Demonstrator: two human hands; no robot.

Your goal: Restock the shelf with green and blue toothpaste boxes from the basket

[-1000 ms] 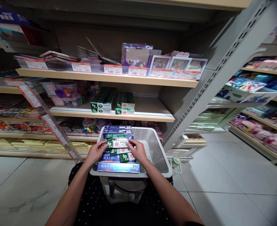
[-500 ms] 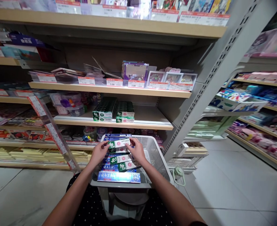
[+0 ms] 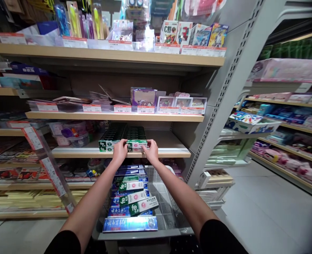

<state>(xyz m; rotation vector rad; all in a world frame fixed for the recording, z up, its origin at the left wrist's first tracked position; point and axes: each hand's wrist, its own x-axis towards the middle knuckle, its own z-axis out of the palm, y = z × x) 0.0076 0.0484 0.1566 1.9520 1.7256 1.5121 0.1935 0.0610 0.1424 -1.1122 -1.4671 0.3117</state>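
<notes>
At the lower shelf, my left hand [image 3: 120, 151] and my right hand [image 3: 151, 151] grip the two ends of a green and white toothpaste box [image 3: 136, 145]. It sits at the front of the right-hand row of like boxes. Left of it runs another row of green and white boxes [image 3: 106, 144], stacked two high at the front. Below my hands stands a grey plastic basket [image 3: 169, 197]. Inside lie several blue toothpaste boxes [image 3: 130, 224] and a few loose green and white boxes [image 3: 144, 205] across them.
Clear plastic tubs [image 3: 78, 135] stand left of the rows. Above, a shelf edge [image 3: 113, 115] carries price tags, cards and small boxed goods. A grey slotted upright [image 3: 219, 95] borders the bay on the right. A slanted price strip [image 3: 48, 165] juts out at left.
Both hands have moved forward from above the basket to the lower shelf, carrying a green and white toothpaste box to the right-hand row. The view has tilted up.
</notes>
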